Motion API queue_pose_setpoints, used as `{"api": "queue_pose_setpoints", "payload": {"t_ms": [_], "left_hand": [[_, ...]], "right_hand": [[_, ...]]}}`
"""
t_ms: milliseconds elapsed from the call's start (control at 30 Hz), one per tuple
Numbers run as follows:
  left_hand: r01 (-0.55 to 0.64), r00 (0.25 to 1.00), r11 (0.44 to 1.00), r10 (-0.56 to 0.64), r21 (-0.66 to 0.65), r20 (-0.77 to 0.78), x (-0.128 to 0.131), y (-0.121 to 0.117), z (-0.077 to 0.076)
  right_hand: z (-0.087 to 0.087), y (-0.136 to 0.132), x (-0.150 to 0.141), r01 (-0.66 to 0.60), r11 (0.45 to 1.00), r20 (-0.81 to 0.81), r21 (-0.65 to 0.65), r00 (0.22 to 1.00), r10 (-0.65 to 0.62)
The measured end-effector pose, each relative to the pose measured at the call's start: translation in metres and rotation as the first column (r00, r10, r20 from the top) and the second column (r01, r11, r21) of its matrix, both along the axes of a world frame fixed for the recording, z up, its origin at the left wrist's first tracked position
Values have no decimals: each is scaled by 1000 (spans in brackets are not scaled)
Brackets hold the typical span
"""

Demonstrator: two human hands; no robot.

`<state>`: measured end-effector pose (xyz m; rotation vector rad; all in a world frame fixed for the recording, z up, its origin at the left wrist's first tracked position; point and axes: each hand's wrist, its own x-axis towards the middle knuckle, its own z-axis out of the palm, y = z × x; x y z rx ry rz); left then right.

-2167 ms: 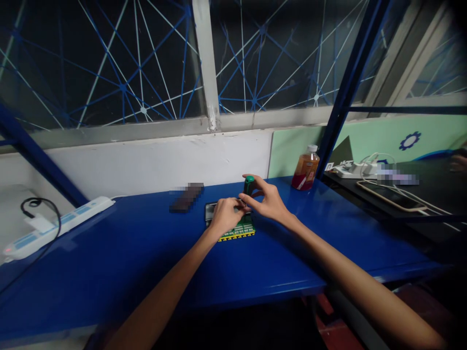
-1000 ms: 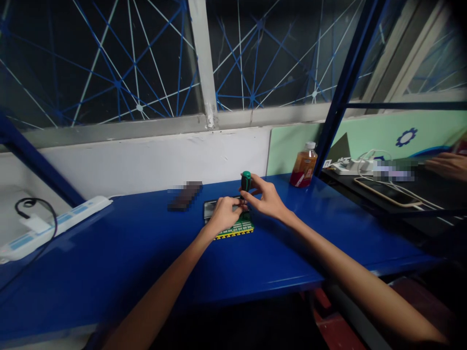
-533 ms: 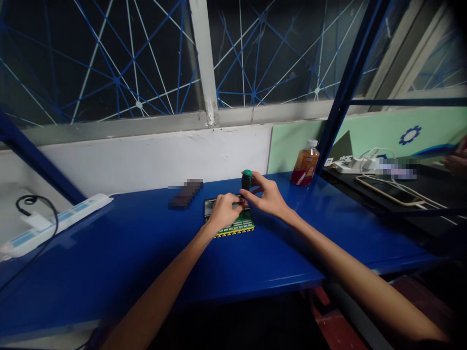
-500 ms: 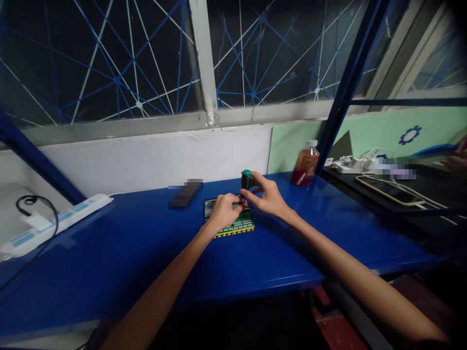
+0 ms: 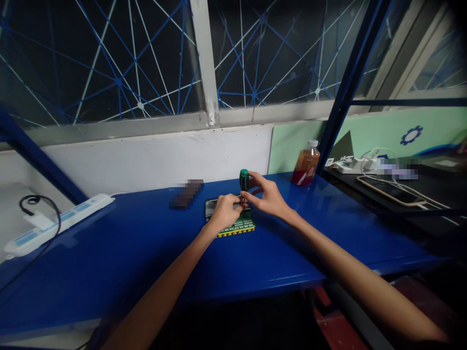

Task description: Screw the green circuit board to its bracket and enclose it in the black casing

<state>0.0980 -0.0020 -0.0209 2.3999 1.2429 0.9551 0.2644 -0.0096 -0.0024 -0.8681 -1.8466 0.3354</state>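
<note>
My right hand (image 5: 268,197) grips the green-and-black handle of a screwdriver (image 5: 244,180), held upright with its top pointing up. Just left of it, my left hand (image 5: 226,211) is closed, its fingertips pinched together by the screwdriver's lower end; what they hold is hidden. Under both hands lies a green board-like piece (image 5: 243,224) with rows of pale rectangles and a yellow toothed front edge. Behind the left hand a dark-rimmed grey tray or lid (image 5: 209,206) partly shows. The screwdriver's tip cannot be seen.
A blurred dark oblong (image 5: 187,193) lies at the back of the blue table (image 5: 277,257). A drink bottle (image 5: 306,164) stands back right, beside a blue post. At left is a white power strip (image 5: 60,226) with a black cable. A phone (image 5: 392,190) with cables lies on the black neighbouring table.
The screwdriver's handle has tilted or shifted slightly to the left in my right hand. My left hand stays on the same spot, and the board has hardly moved.
</note>
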Motion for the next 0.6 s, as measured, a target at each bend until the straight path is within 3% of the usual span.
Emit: {"api": "queue_pose_setpoints", "payload": {"t_ms": [133, 333, 600], "left_hand": [[20, 1000, 1000, -20, 18, -6, -1, 0, 0], [-59, 998, 996, 59, 71, 5, -1, -1, -3], [15, 999, 998, -17, 58, 34, 0, 1, -5]], "right_hand": [[0, 1, 1, -30, 999, -8, -18, 1000, 29], [2, 0, 3, 32, 999, 9, 5, 999, -33], [2, -1, 1, 10, 1000, 20, 6, 1000, -10]]}}
